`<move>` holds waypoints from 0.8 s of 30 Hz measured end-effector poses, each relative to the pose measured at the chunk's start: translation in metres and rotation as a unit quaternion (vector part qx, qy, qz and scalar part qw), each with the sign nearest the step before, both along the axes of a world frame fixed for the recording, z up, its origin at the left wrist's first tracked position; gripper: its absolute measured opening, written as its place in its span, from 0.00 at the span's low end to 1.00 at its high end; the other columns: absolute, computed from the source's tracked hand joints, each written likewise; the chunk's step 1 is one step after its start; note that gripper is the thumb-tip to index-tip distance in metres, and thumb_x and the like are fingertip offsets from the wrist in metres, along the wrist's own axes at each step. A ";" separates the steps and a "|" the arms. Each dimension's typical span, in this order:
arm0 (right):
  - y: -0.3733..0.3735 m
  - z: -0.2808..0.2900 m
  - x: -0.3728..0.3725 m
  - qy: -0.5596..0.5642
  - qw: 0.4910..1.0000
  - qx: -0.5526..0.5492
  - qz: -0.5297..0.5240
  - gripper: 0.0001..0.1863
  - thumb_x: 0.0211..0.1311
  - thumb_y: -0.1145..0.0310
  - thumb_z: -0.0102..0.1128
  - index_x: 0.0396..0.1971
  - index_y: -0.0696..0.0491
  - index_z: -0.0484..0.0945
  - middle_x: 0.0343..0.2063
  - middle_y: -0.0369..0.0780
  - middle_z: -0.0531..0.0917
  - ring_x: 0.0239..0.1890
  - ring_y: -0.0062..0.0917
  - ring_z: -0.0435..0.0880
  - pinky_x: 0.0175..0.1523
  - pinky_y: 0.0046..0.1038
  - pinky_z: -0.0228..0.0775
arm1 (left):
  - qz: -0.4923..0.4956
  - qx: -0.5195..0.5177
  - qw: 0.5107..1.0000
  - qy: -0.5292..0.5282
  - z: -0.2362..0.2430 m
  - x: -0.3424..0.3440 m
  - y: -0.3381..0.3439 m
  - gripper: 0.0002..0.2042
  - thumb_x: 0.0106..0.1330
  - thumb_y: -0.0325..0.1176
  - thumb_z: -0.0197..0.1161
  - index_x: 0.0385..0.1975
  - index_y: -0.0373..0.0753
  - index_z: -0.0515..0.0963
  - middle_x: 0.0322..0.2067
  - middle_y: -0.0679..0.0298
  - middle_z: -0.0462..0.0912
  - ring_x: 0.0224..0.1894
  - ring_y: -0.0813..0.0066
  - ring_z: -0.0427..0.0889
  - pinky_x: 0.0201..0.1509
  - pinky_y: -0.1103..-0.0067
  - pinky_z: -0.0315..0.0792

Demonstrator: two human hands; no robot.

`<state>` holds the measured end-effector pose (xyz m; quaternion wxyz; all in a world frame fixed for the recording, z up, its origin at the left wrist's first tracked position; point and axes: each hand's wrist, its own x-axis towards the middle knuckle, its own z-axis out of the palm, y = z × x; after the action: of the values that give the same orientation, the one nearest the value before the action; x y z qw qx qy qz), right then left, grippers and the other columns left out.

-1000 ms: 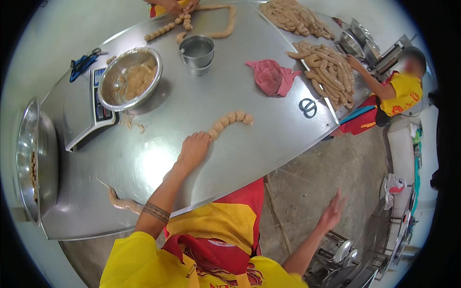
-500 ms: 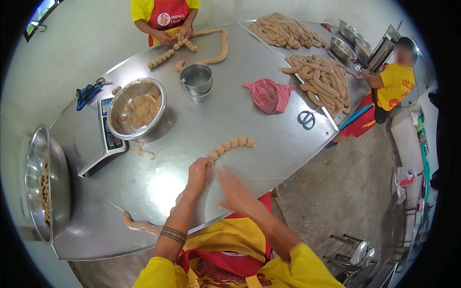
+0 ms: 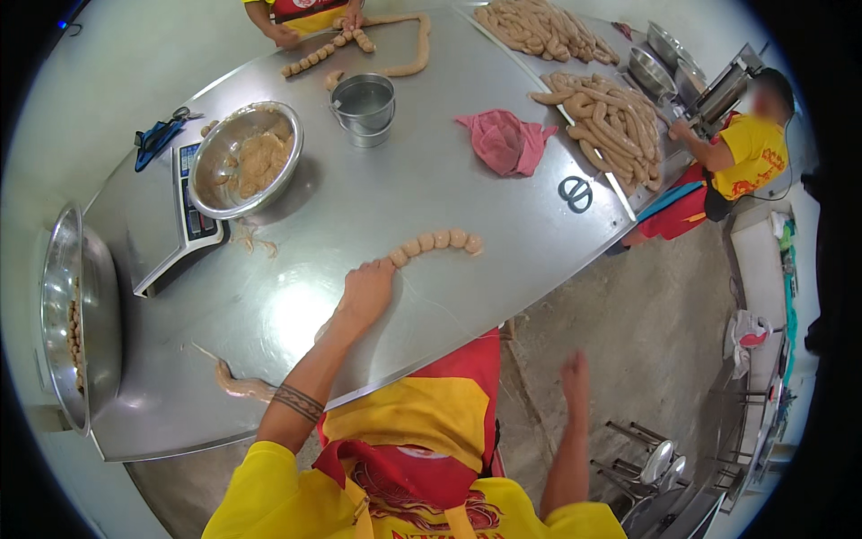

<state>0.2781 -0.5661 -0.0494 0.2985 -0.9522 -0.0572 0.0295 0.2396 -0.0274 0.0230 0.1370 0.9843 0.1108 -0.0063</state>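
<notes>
My left hand (image 3: 366, 292) is closed around a sausage on the steel table, right at the near end of a curved row of tied sausage balls (image 3: 442, 240). Under my left forearm the untied sausage casing (image 3: 235, 382) continues toward the table's near edge, mostly hidden by the arm. From beside that hand a thin pale string (image 3: 440, 310) runs over the metal toward the right. My right hand (image 3: 576, 366) is raised beyond the table edge, over the floor, with its fingers closed; what they hold, if anything, is too small to see.
A steel bowl of ground meat (image 3: 292, 171) rests on a scale (image 3: 184, 229). Nearby are a metal bucket (image 3: 366, 103), pink cloth (image 3: 505, 142), dark scissors (image 3: 576, 194) and sausage piles (image 3: 611, 126). A large basin (image 3: 99, 332) stands left. Two co-workers work at the far side and right.
My right hand has swung away from my left hand, out to the right past the table edge. My left hand stays at the sausage row. The view has shifted slightly.
</notes>
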 end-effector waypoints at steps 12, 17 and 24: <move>0.399 0.077 0.155 -0.114 0.966 -0.122 0.195 0.28 0.64 0.59 0.71 0.65 0.30 0.78 0.68 0.51 0.72 0.62 0.46 0.73 0.63 0.53 0.68 | -0.032 0.034 0.990 -0.134 0.002 -0.027 0.014 0.11 0.73 0.33 0.59 0.47 0.37 0.82 0.47 0.57 0.78 0.55 0.54 0.74 0.61 0.60 0.69; 0.347 0.094 0.141 -0.182 0.940 0.185 0.221 0.28 0.56 0.68 0.77 0.59 0.50 0.80 0.73 0.47 0.67 0.63 0.40 0.72 0.69 0.50 0.62 | -0.020 -0.081 0.988 -0.130 0.013 -0.011 0.002 0.15 0.70 0.29 0.61 0.54 0.46 0.83 0.47 0.57 0.78 0.53 0.56 0.76 0.61 0.64 0.70; -0.028 0.051 -0.087 0.411 0.888 0.191 0.082 0.35 0.56 0.80 0.73 0.66 0.59 0.72 0.36 0.34 0.83 0.32 0.19 0.77 0.41 0.21 0.72 | 0.019 -0.085 0.993 -0.082 0.017 -0.001 -0.004 0.21 0.71 0.25 0.58 0.57 0.57 0.86 0.41 0.60 0.75 0.46 0.60 0.78 0.53 0.67 0.76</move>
<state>0.1906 -0.5940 0.0013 0.4683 -0.7713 -0.0117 0.4309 0.2385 -0.0317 0.0401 0.2290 0.9640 0.1171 0.0679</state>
